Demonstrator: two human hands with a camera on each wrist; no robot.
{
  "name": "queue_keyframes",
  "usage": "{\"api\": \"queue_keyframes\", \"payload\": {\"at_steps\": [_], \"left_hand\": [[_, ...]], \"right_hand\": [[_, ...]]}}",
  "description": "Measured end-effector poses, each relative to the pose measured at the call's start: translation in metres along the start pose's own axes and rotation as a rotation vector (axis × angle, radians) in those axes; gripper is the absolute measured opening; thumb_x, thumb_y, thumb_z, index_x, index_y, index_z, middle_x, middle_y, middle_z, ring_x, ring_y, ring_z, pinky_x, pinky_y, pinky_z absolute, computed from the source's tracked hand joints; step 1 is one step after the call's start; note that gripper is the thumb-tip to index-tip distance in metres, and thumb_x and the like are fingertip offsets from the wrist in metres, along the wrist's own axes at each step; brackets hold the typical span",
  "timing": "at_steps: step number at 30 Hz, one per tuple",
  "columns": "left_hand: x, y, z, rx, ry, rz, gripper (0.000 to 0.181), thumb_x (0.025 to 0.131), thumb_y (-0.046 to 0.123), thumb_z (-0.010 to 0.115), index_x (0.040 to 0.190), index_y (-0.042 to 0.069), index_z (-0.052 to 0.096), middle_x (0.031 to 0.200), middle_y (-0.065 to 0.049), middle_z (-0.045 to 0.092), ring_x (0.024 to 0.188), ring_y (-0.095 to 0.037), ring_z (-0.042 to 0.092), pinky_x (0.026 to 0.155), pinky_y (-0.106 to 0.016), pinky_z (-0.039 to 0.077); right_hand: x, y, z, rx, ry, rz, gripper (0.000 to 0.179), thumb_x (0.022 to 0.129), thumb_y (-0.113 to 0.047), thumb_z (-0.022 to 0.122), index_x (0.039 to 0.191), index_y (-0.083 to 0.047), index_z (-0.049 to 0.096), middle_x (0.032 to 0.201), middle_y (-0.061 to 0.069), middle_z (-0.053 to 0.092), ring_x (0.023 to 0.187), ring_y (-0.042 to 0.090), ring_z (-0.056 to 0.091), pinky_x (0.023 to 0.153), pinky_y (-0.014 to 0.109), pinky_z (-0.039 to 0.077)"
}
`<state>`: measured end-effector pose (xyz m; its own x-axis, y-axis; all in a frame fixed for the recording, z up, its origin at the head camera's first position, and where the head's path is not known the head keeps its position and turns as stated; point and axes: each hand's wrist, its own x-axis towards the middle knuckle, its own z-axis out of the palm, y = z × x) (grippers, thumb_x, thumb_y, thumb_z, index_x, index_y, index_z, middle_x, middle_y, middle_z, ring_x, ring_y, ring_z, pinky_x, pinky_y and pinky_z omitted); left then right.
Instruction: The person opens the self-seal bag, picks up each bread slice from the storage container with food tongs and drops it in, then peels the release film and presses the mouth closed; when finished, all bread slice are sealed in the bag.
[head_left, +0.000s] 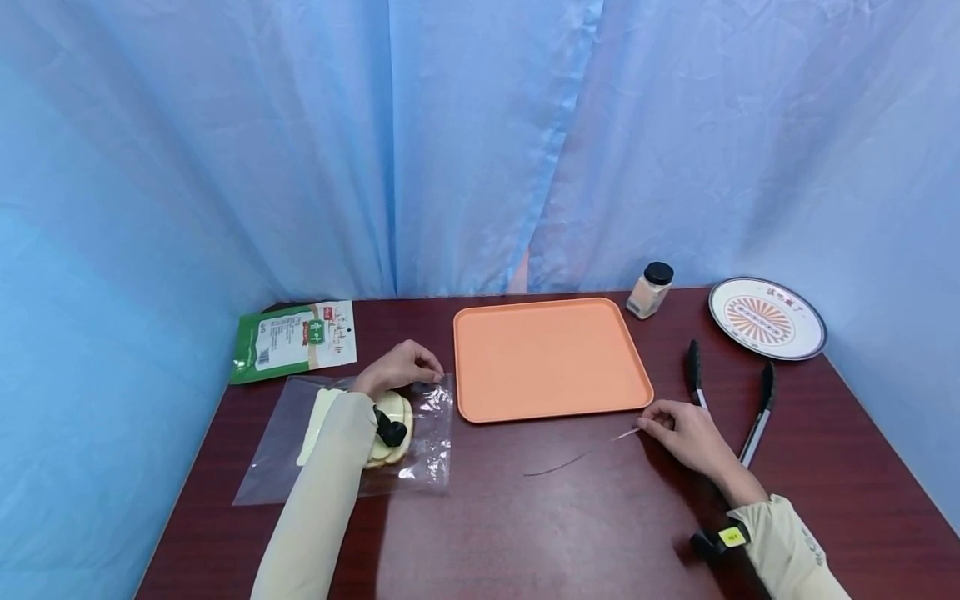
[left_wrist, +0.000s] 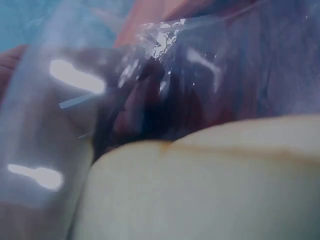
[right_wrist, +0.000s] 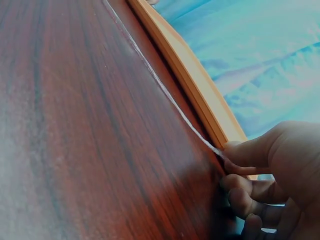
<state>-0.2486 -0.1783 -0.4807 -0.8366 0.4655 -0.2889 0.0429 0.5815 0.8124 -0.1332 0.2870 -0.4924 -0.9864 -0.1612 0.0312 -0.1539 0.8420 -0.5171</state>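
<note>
On the left lies a clear plastic bag [head_left: 431, 433] with pale bread slices [head_left: 397, 454] inside. My left hand [head_left: 397, 367] reaches over the bread and pinches the bag's far right corner; in the left wrist view the shiny film and the bread slices [left_wrist: 200, 190] fill much of the picture. At the tray's near right corner, my right hand [head_left: 686, 433] pinches the end of a thin clear strip [head_left: 625, 434] between thumb and finger. In the right wrist view this strip [right_wrist: 165, 90] stretches away from the fingertips alongside the tray's edge.
An orange tray [head_left: 551, 358] lies in the middle. Behind the bag is a green and white packet [head_left: 292, 340]. To the right stand a black-lidded jar [head_left: 649, 292], black-tipped tongs [head_left: 757, 425] and a patterned white plate [head_left: 806, 333]. Blue curtains [head_left: 480, 150] border the table.
</note>
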Motion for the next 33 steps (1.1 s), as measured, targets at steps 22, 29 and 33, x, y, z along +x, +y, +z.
{"api": "queue_keyframes", "payload": {"at_steps": [22,29,33], "left_hand": [[-0.042,0.011,-0.031,0.200,0.099,0.022,0.025,0.095,0.013,0.064,0.117,0.001,0.071,0.116,-0.015,0.073,0.108,-0.026,0.063,0.094,-0.043,0.051],[-0.061,0.006,-0.032,0.255,0.107,0.075,0.028,0.095,0.012,0.064,0.120,0.000,0.069,0.122,-0.018,0.071,0.118,-0.033,0.062,0.099,-0.048,0.050],[-0.072,0.003,-0.031,0.260,0.111,0.097,0.029,0.094,0.012,0.066,0.121,0.000,0.069,0.125,-0.019,0.069,0.123,-0.036,0.061,0.103,-0.052,0.048]], "right_hand": [[-0.009,-0.029,0.006,-0.119,0.249,-0.154,0.011,0.085,-0.014,0.079,0.094,-0.012,0.073,0.086,0.003,0.067,0.073,0.012,0.056,0.063,0.031,0.046],[-0.013,-0.072,0.031,-0.124,0.288,-0.361,0.016,0.081,-0.016,0.082,0.093,-0.013,0.072,0.094,0.001,0.067,0.089,0.018,0.063,0.077,0.041,0.051],[-0.014,-0.100,0.048,-0.143,0.246,-0.474,0.023,0.080,-0.023,0.083,0.098,-0.012,0.073,0.099,0.001,0.066,0.093,0.018,0.064,0.080,0.038,0.052]]}}
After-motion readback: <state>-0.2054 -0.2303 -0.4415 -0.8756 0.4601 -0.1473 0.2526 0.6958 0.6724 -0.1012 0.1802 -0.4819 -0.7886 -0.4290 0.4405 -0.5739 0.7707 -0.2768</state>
